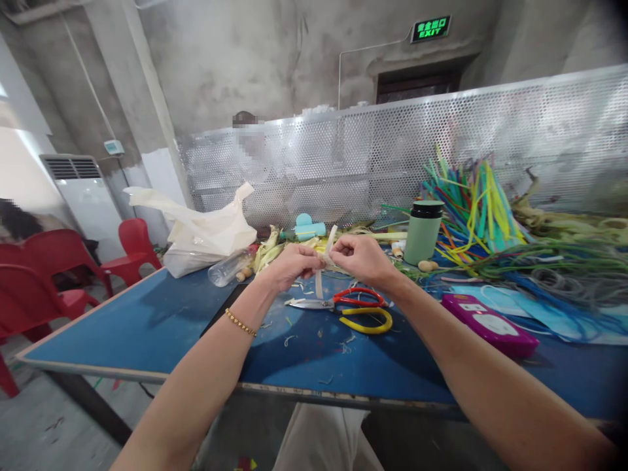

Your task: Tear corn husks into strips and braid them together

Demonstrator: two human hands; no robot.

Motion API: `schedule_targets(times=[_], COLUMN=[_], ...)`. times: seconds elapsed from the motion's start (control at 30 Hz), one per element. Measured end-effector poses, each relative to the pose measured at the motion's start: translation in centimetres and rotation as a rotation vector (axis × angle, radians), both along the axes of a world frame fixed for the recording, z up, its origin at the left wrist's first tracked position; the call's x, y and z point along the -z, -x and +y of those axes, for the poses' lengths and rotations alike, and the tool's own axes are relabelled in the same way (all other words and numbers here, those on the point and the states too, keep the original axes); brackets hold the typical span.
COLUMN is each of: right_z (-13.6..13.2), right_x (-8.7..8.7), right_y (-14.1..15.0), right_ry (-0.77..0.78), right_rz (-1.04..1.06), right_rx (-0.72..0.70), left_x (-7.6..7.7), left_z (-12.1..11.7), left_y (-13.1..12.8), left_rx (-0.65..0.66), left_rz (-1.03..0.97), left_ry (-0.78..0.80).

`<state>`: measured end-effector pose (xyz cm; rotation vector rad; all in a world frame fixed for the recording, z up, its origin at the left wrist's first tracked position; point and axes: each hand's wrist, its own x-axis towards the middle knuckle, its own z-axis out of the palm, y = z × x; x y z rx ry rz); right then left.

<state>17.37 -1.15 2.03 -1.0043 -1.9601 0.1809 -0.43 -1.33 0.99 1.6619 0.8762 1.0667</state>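
Above the middle of the blue table (171, 327), my left hand (297, 265) and my right hand (360, 256) meet with fingers pinched. Between them is a pale, flat strip (318, 286), perhaps dried husk; one end sticks up and the other hangs down. Both hands grip it, and its middle is partly hidden by my fingers. Just below lie scissors (314, 304) with one red and one yellow handle, blades pointing left. Small pale scraps (289, 340) are scattered around them.
A white plastic bag (206, 229) and a clear bottle (228, 268) stand at left. Rightward are a green cup (422, 235), a purple box (485, 324), colourful strips (483, 203), green cords and blue masks (510, 301). A perforated metal screen (304, 163) runs behind.
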Motion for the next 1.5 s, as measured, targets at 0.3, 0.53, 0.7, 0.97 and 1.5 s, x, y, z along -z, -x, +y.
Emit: schedule_targets(times=[0.3, 0.53, 0.7, 0.97, 1.5], right_z=[0.6, 0.1, 0.3, 0.7, 0.4], right_x=[0.3, -0.4, -0.2, -0.1, -0.2], right_y=[-0.1, -0.7, -0.8, -0.9, -0.8], right_ry=[0.026, 0.056, 0.073, 0.056, -0.040], right_rz=[0.019, -0.002, -0.022, -0.095, -0.122], right_rx=[-0.113, -0.196, -0.218, -0.199, -0.105], left_x=[0.0, 0.0, 0.0, -0.1, 0.3], left_z=[0.2, 0.1, -0.1, -0.2, 0.3], left_y=[0.0, 0.0, 0.0, 0.0, 0.0], left_rx=[0.001, 0.002, 0.029, 0.012, 0.068], left_rz=[-0.014, -0.025, 0.019, 0.019, -0.058], left_ry=[0.017, 0.003, 0.019, 0.021, 0.079])
